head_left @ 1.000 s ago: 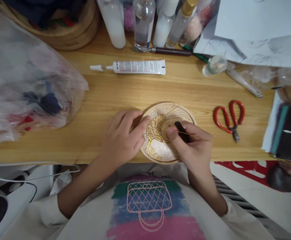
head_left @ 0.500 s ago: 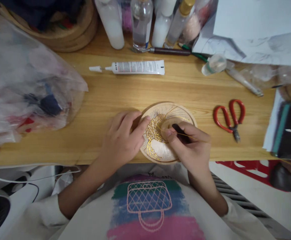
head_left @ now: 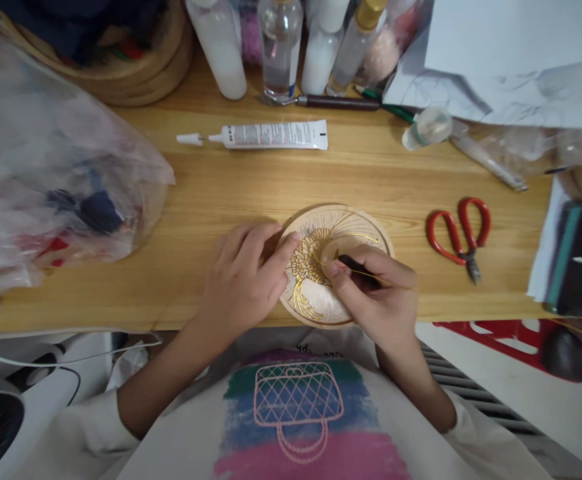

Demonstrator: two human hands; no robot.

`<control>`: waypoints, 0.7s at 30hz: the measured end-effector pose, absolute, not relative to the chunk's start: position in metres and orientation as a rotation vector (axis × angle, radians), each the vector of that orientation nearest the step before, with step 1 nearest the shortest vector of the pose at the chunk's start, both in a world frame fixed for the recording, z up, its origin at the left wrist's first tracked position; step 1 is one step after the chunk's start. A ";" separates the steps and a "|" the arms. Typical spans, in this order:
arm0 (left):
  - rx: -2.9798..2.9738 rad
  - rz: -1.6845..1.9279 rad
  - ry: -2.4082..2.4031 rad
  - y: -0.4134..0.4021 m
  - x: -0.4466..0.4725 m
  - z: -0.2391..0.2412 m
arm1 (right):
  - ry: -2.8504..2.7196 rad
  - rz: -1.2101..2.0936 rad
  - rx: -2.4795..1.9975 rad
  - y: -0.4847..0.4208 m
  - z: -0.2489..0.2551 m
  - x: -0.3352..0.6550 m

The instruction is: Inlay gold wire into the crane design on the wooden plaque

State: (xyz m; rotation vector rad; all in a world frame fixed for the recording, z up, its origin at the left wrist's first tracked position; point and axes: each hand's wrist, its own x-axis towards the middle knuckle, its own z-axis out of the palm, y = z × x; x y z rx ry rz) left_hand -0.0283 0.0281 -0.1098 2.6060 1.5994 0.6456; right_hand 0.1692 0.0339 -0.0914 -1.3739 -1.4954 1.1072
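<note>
A round wooden disc (head_left: 321,310) lies at the table's front edge, bearing a flower pattern of gold wire (head_left: 307,257) on drawn lines. My left hand (head_left: 243,277) rests on its left side, fingers apart, the index fingertip touching the pattern. Over the right half of the disc, my right hand (head_left: 383,287) is closed around a slim black tool (head_left: 358,267), whose tip I cannot make out. A loose strand of gold wire runs from the pattern past the thumb and fingers and over this hand.
Red-handled pliers (head_left: 463,240) lie to the right. Beyond the disc is a white glue tube (head_left: 275,135) with a nozzle. Several bottles (head_left: 281,53) and a dark-handled tool (head_left: 338,102) line the back. A plastic bag (head_left: 71,167) fills the left; papers (head_left: 511,67) lie back right.
My right hand has shifted slightly left with the black tool, closer to the gold pattern. The left hand keeps its place on the disc.
</note>
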 end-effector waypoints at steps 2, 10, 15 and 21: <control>2.565 0.647 1.587 0.028 -0.029 -0.110 | -1.485 1.101 -1.396 0.034 -0.091 0.169; 2.441 0.706 1.528 0.031 -0.032 -0.108 | -1.362 1.094 -1.460 0.038 -0.090 0.164; 2.419 0.705 1.532 0.031 -0.033 -0.107 | -1.356 1.081 -1.473 0.038 -0.088 0.164; 2.406 0.741 1.523 0.032 -0.033 -0.107 | -1.377 1.045 -1.519 0.038 -0.087 0.162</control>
